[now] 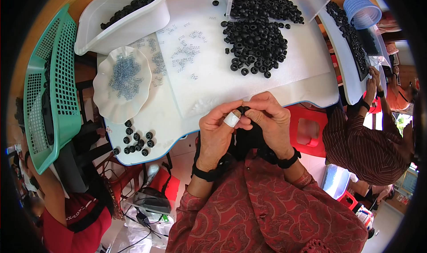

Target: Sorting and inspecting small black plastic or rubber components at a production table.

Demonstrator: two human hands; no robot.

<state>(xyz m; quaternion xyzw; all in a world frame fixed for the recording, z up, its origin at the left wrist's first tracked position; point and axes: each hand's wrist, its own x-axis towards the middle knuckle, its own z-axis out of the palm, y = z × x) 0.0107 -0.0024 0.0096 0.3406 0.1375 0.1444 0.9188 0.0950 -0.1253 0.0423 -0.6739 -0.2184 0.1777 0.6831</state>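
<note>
In front of my chest, just past the near table edge, my left hand and my right hand meet at the fingertips. Both pinch a small round black part, mostly covered by the fingers. White tape wraps my left thumb. Beyond my hands, a heap of black ring-shaped parts spills over the white table from a clear bin. On the left, a scalloped white plate bears many tiny clear bluish pieces. Several black parts sit apart at the table's near left corner.
More bluish pieces lie scattered on a white sheet. A white tub of black parts and a green basket stand left. To the right are a red stool, a blue basket and a person in a striped shirt.
</note>
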